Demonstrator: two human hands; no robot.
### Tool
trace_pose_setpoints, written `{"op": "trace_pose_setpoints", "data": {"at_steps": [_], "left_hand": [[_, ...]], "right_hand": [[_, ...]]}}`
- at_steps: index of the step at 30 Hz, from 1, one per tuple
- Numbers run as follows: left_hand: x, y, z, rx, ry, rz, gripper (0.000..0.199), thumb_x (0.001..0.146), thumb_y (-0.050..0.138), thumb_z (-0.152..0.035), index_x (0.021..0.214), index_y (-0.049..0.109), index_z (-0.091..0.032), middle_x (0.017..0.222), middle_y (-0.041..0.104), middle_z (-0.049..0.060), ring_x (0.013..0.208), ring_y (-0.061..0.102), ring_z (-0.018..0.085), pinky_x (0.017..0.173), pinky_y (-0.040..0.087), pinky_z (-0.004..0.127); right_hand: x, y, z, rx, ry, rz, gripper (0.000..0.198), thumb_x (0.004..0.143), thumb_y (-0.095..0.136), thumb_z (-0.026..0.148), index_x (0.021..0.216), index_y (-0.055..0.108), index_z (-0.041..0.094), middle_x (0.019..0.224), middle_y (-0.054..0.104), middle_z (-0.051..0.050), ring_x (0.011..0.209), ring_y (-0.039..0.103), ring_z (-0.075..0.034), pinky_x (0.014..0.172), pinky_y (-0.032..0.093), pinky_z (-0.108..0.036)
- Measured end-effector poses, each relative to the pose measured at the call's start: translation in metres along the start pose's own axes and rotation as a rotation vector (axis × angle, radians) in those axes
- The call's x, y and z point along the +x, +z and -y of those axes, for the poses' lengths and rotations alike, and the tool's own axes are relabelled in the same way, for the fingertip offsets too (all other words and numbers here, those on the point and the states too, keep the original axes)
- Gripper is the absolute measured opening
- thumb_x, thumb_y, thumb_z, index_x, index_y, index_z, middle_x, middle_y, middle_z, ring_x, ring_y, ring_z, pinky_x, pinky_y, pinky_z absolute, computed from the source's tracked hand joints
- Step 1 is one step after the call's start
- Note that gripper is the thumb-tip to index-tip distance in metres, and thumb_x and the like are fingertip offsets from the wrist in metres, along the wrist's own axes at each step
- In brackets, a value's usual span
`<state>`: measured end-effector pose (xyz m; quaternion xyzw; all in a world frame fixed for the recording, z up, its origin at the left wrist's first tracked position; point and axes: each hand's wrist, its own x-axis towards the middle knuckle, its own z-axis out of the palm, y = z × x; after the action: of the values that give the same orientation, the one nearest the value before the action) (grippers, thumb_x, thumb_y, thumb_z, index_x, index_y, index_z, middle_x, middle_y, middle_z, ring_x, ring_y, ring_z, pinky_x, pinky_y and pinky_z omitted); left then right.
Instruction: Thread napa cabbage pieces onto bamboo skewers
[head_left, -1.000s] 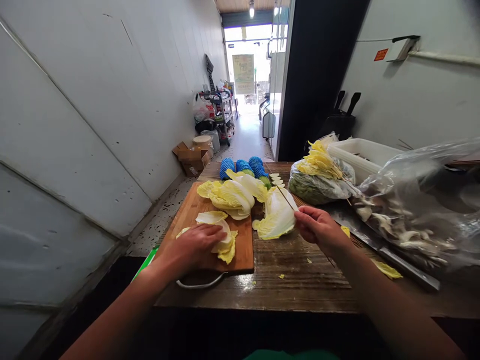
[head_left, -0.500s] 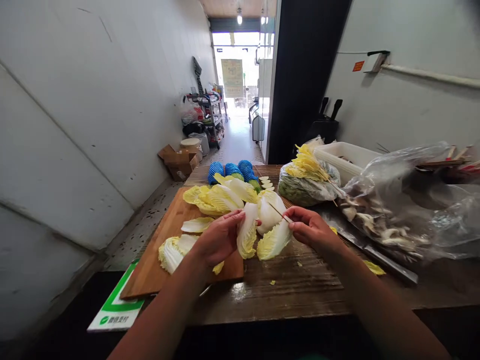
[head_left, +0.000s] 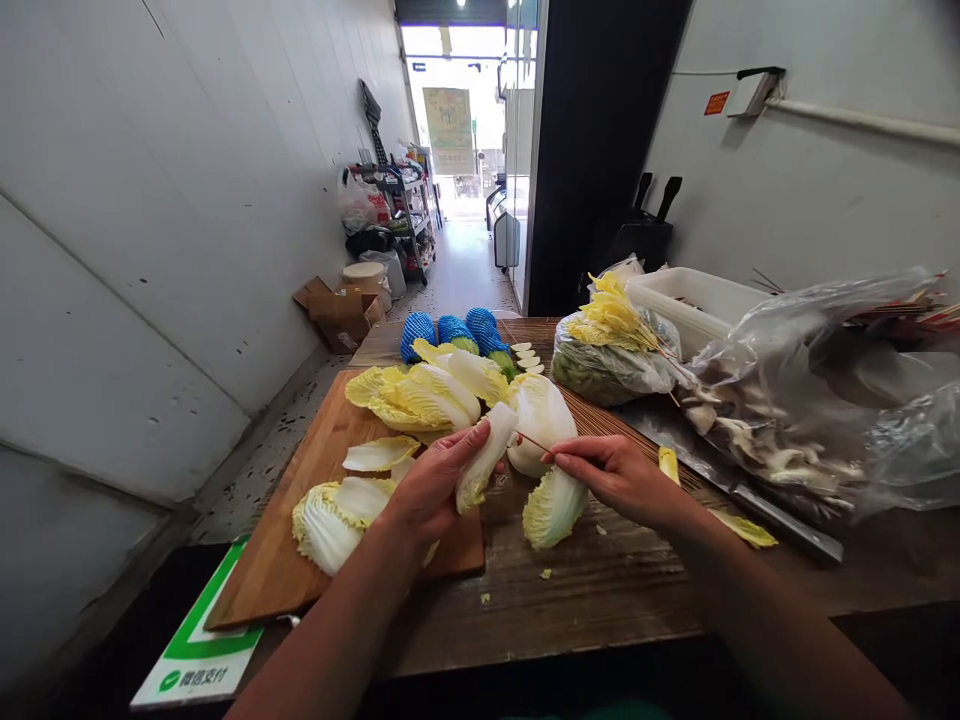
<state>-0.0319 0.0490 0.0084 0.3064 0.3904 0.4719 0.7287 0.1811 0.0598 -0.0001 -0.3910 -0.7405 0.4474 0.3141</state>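
My left hand (head_left: 436, 482) is closed round a pale napa cabbage leaf (head_left: 489, 452), its white stem end up. Between the fingertips of my right hand (head_left: 600, 470) is a thin wooden skewer (head_left: 529, 440), its tip pointing left at the leaf in my left hand. Whether the tip has entered that leaf I cannot tell. Another cabbage leaf (head_left: 553, 510) hangs just below my right fingers; how it is held is hidden. Behind my hands lies a white cabbage piece (head_left: 541, 410). More cabbage leaves (head_left: 420, 392) lie on the wooden cutting board (head_left: 300, 500).
Green vegetables in blue foam nets (head_left: 453, 330) lie at the table's back edge. On the right are a plastic bag (head_left: 611, 365) topped with skewered yellow leaves, a white bin (head_left: 701, 290), mushrooms (head_left: 750, 430) in plastic and a long knife (head_left: 787, 522). Loose skewers (head_left: 626, 432) lie behind my right hand.
The skewer tip has swung down toward the leaf in my left hand, which is now tilted. My right hand moved slightly left and down. The whole view has shifted.
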Motion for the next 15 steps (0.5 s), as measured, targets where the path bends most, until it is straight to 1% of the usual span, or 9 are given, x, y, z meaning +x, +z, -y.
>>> {"op": "trace_pose_setpoints", "data": {"at_steps": [5, 7, 9, 11, 13, 15], "left_hand": [[-0.0022, -0.0011, -0.0004, 0.019, 0.042, 0.021, 0.027, 0.064, 0.075, -0.021, 0.087, 0.068, -0.01, 0.067, 0.065, 0.004, 0.053, 0.056, 0.008, 0.049, 0.044, 0.015], [-0.0018, -0.0019, -0.0002, 0.008, 0.026, 0.02, 0.023, 0.065, 0.074, -0.019, 0.086, 0.069, -0.01, 0.069, 0.066, 0.004, 0.053, 0.056, 0.008, 0.049, 0.044, 0.015], [-0.0011, -0.0028, -0.0003, -0.02, 0.003, 0.032, 0.02, 0.068, 0.071, -0.019, 0.085, 0.069, -0.009, 0.071, 0.068, 0.005, 0.055, 0.058, 0.009, 0.052, 0.046, 0.016], [-0.0009, -0.0032, -0.0008, -0.043, -0.012, 0.046, 0.018, 0.071, 0.068, -0.018, 0.087, 0.069, -0.009, 0.077, 0.07, 0.007, 0.061, 0.062, 0.011, 0.06, 0.05, 0.019], [-0.0013, -0.0026, -0.0019, -0.053, -0.024, 0.05, 0.02, 0.073, 0.065, -0.015, 0.092, 0.068, -0.009, 0.086, 0.07, 0.01, 0.073, 0.065, 0.015, 0.069, 0.052, 0.022], [-0.0021, -0.0013, -0.003, -0.054, -0.034, 0.045, 0.022, 0.075, 0.062, -0.013, 0.096, 0.067, -0.01, 0.093, 0.07, 0.01, 0.083, 0.066, 0.019, 0.074, 0.052, 0.026]], "right_hand": [[-0.0017, -0.0019, 0.0048, -0.036, -0.01, -0.017, 0.029, 0.085, 0.052, 0.031, 0.103, 0.069, 0.016, 0.093, 0.07, -0.006, 0.079, 0.062, -0.018, 0.065, 0.047, -0.026], [-0.002, -0.0018, 0.0068, -0.024, -0.002, -0.018, 0.028, 0.084, 0.053, 0.03, 0.102, 0.069, 0.015, 0.094, 0.071, -0.006, 0.08, 0.062, -0.018, 0.066, 0.047, -0.026], [-0.002, -0.0018, 0.0083, -0.019, 0.01, -0.031, 0.027, 0.084, 0.053, 0.028, 0.1, 0.07, 0.015, 0.094, 0.071, -0.006, 0.08, 0.063, -0.019, 0.067, 0.048, -0.027], [-0.0019, -0.0021, 0.0089, -0.02, 0.022, -0.051, 0.027, 0.083, 0.053, 0.027, 0.099, 0.07, 0.015, 0.094, 0.071, -0.007, 0.081, 0.063, -0.02, 0.068, 0.048, -0.027], [-0.0017, -0.0025, 0.0084, -0.015, 0.023, -0.057, 0.026, 0.083, 0.053, 0.027, 0.099, 0.07, 0.015, 0.095, 0.071, -0.007, 0.084, 0.063, -0.02, 0.071, 0.048, -0.028], [-0.0015, -0.0029, 0.0069, -0.007, 0.016, -0.054, 0.026, 0.083, 0.053, 0.027, 0.1, 0.07, 0.016, 0.096, 0.071, -0.006, 0.086, 0.063, -0.021, 0.074, 0.048, -0.029]]}}
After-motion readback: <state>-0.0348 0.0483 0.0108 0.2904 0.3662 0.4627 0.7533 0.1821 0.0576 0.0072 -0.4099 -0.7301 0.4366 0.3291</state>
